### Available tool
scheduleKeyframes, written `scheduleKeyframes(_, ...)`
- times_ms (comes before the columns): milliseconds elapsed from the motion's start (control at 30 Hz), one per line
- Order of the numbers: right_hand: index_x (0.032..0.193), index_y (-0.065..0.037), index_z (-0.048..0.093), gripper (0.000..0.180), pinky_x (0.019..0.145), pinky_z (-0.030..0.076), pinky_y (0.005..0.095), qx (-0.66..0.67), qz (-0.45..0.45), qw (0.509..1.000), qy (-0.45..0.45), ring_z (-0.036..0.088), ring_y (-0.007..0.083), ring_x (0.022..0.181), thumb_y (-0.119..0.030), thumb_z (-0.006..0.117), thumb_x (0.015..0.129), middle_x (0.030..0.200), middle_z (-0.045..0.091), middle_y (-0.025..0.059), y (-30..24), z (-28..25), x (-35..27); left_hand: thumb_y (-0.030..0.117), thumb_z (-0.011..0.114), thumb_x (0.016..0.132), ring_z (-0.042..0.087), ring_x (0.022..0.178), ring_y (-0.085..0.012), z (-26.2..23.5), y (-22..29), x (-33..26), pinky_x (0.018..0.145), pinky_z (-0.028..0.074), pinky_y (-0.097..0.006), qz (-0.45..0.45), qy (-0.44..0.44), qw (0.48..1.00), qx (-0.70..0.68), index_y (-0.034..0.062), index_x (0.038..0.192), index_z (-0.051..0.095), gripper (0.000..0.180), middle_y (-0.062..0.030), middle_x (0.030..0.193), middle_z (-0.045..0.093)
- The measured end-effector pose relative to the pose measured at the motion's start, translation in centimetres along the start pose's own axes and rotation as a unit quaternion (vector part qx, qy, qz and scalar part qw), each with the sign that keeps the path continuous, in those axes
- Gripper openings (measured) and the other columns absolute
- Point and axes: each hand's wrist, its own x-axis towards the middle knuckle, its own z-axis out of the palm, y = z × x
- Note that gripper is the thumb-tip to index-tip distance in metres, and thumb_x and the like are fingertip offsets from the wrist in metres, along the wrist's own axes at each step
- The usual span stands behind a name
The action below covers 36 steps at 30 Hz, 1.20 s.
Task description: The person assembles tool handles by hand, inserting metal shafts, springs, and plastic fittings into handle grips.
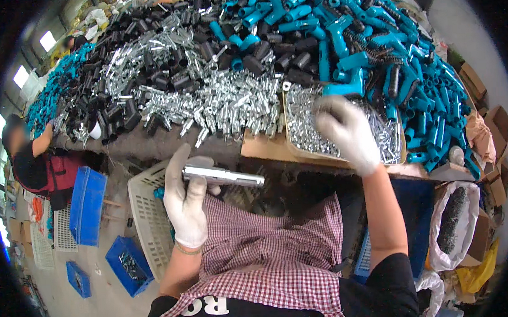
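Note:
My left hand, in a white glove, is closed around a silver metal shaft with a narrower end pointing right. It is held above my lap, in front of the table edge. Over a shallow tray of small silver metal parts hovers my right hand, also gloved in white. Motion blurs its fingers, so whether they grip anything cannot be made out. A teal plastic housing lies at the tray's far edge, just beyond that hand.
Heaped on the table are silver metal parts, black sleeves and teal housings. Below left stand a white basket and blue crates. Another person works at the far left. An open white sack stands at right.

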Motion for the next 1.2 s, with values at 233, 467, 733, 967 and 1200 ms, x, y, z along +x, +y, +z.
scheduleKeyframes(233, 0.109, 0.000, 0.068, 0.044, 0.084, 0.051, 0.0327, 0.212, 0.178, 0.950, -0.146, 0.067, 0.0222, 0.091, -0.036, 0.067, 0.085, 0.099, 0.070, 0.0133, 2.0, 2.9, -12.6, 0.032, 0.065, 0.093, 0.064, 0.083, -0.0196, 2.3, -1.4, -1.2, 0.065, 0.053, -0.029, -0.077, -0.100, 0.988, -0.087, -0.0063, 0.140, 0.038, 0.066, -0.0181, 0.110, 0.062)
scheduleKeyframes(467, 0.112, -0.002, 0.068, 0.040, 0.086, 0.053, 0.0340, 0.116, 0.152, 0.977, -0.094, 0.069, 0.0244, 0.093, -0.022, 0.072, 0.078, 0.102, 0.070, 0.0169, 1.3, 2.5, -14.9, 0.036, 0.070, 0.089, 0.064, 0.074, -0.0184, 4.8, -1.4, -3.1, 0.058, 0.052, -0.026, -0.202, -0.116, 0.972, -0.033, -0.0121, 0.137, 0.039, 0.074, -0.0191, 0.108, 0.064)
scheduleKeyframes(733, 0.120, 0.001, 0.063, 0.043, 0.063, 0.049, 0.0273, 0.331, 0.281, 0.890, -0.140, 0.058, 0.0104, 0.069, -0.030, 0.062, 0.089, 0.084, 0.066, 0.0069, 3.6, 3.0, -17.1, 0.016, 0.080, 0.072, 0.067, 0.080, -0.0225, 5.7, -1.8, -2.0, 0.072, 0.053, -0.034, -0.082, -0.449, 0.848, 0.269, 0.0024, 0.103, 0.069, 0.036, -0.0118, 0.090, 0.068)
scheduleKeyframes(967, 0.122, 0.002, 0.059, 0.048, 0.092, 0.048, 0.0391, 0.278, 0.203, 0.928, -0.143, 0.064, 0.0320, 0.103, -0.034, 0.058, 0.090, 0.109, 0.067, 0.0208, 4.6, 5.4, -20.7, 0.022, 0.083, 0.067, 0.064, 0.062, -0.0259, 8.0, -4.1, -4.0, 0.056, 0.050, -0.034, 0.071, -0.577, 0.769, 0.267, 0.0082, 0.099, 0.072, 0.036, -0.0101, 0.071, 0.063)
scheduleKeyframes(1200, 0.096, -0.004, 0.072, 0.017, 0.083, 0.052, 0.0340, -0.137, 0.336, 0.922, 0.133, 0.068, 0.0283, 0.089, -0.012, 0.064, 0.084, 0.093, 0.070, 0.0150, 12.8, -5.5, -27.6, 0.008, 0.077, 0.070, 0.067, 0.067, -0.0242, 8.5, -4.1, -6.8, 0.063, 0.051, -0.032, -0.032, -0.472, 0.836, 0.279, -0.0002, 0.094, 0.071, 0.026, -0.0154, 0.079, 0.068)
